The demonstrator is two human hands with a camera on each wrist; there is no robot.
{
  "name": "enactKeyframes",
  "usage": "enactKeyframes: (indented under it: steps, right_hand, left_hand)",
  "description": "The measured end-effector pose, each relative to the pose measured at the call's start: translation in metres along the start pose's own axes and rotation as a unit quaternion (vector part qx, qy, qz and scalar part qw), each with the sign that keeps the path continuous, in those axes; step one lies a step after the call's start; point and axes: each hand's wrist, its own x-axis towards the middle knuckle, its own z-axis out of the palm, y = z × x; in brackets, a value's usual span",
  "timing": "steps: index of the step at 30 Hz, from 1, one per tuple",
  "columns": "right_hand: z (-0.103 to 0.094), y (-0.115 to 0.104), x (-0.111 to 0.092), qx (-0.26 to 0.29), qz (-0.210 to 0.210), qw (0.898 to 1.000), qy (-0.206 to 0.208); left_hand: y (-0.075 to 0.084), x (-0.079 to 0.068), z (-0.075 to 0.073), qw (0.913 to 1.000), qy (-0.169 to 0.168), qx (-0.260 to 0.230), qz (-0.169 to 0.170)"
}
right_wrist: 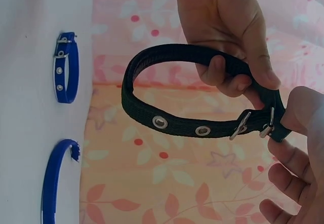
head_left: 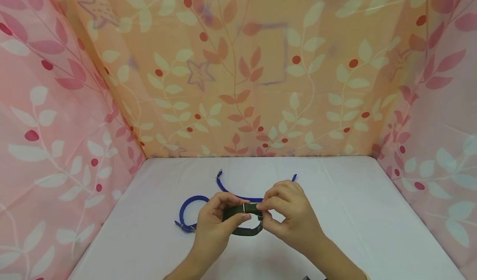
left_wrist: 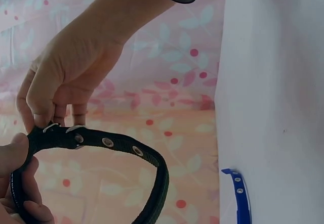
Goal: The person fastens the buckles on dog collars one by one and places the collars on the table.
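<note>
A dark green, nearly black buckled collar (head_left: 247, 231) is held up in a loop between both hands over the table. Metal eyelets run along its strap, and a metal buckle (right_wrist: 268, 125) and ring (right_wrist: 240, 125) show in the right wrist view. My left hand (head_left: 214, 218) grips the band, thumb on the near side and fingers behind. With thumb and index finger, my right hand (head_left: 292, 208) pinches the strap end by the buckle; its other fingers are loosely bent in the right wrist view.
On the white table (head_left: 346, 222), a blue collar (head_left: 193, 198) fastened in a loop lies left of the hands. Behind them stretches an unfastened blue collar (head_left: 244, 198), partly hidden by the right hand. Leaf-patterned curtains (head_left: 231, 106) enclose the back and both sides.
</note>
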Motion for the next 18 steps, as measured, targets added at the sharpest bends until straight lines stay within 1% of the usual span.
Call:
enactKeyframes:
  steps: [3, 5, 7, 9, 11, 13, 18]
  right_hand:
    - [0.0006, -0.0001, 0.0000, -0.011, -0.001, 1.000, -0.004]
    - [0.0011, -0.0006, 0.0004, -0.005, 0.008, 1.000, -0.013]
    - [0.0013, -0.0010, 0.0004, 0.012, 0.029, 0.999, -0.029]
    - [0.0014, -0.0008, -0.0005, 0.037, 0.061, 0.996, -0.049]
    - [0.0005, -0.0002, -0.0018, 0.064, 0.098, 0.991, -0.069]
    - [-0.0012, 0.0004, -0.0031, 0.090, 0.129, 0.984, -0.082]
    - [-0.0060, 0.0026, -0.0050, 0.134, 0.200, 0.964, -0.111]
  left_hand:
    - [0.0018, -0.0001, 0.0009, 0.9999, 0.003, 0.009, -0.008]
    - [0.0031, -0.0002, 0.0008, 0.9997, 0.007, 0.023, -0.006]
    - [0.0033, 0.0005, 0.0003, 0.9992, 0.008, 0.038, 0.001]
    - [0.0031, 0.0014, -0.0003, 0.9987, 0.006, 0.051, 0.005]
    - [0.0027, 0.0023, -0.0010, 0.9983, 0.001, 0.059, 0.003]
    - [0.0023, 0.0026, -0.0014, 0.9984, -0.006, 0.056, -0.005]
    - [0.0027, 0.0025, -0.0021, 0.9988, -0.015, 0.042, -0.021]
